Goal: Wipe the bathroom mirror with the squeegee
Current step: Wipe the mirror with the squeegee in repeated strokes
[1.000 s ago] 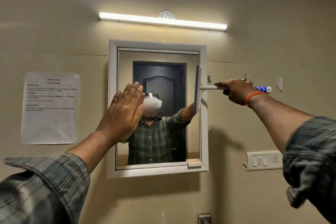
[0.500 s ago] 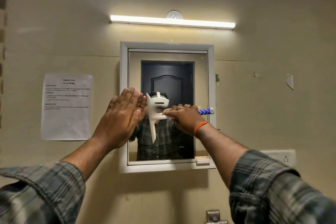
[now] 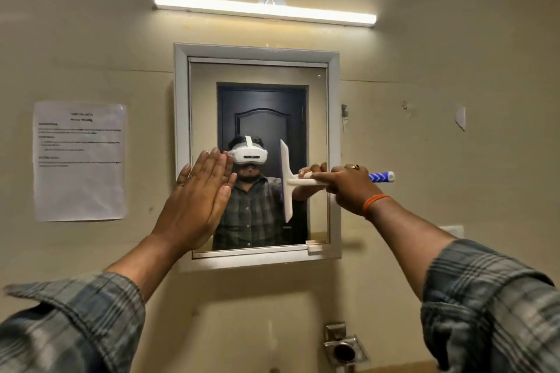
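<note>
The bathroom mirror (image 3: 257, 73) hangs on the beige wall in a pale grey frame. My right hand (image 3: 348, 188) grips the handle of a white squeegee (image 3: 286, 180) with a blue-patterned handle end. Its blade stands upright against the right half of the glass. My left hand (image 3: 197, 200) presses flat, fingers straight, on the mirror's lower left edge and frame. The glass reflects a person in a checked shirt with a white headset, and a dark door.
A tube light (image 3: 263, 10) glows above the mirror. A printed paper sheet (image 3: 79, 160) is taped to the wall at left. Below the mirror a metal fitting (image 3: 344, 348) sticks out. A white switch plate (image 3: 453, 230) shows partly behind my right forearm.
My right hand has drawn the squeegee from the middle of the glass back toward the right side. My left hand has stayed flat on the mirror's left edge.
</note>
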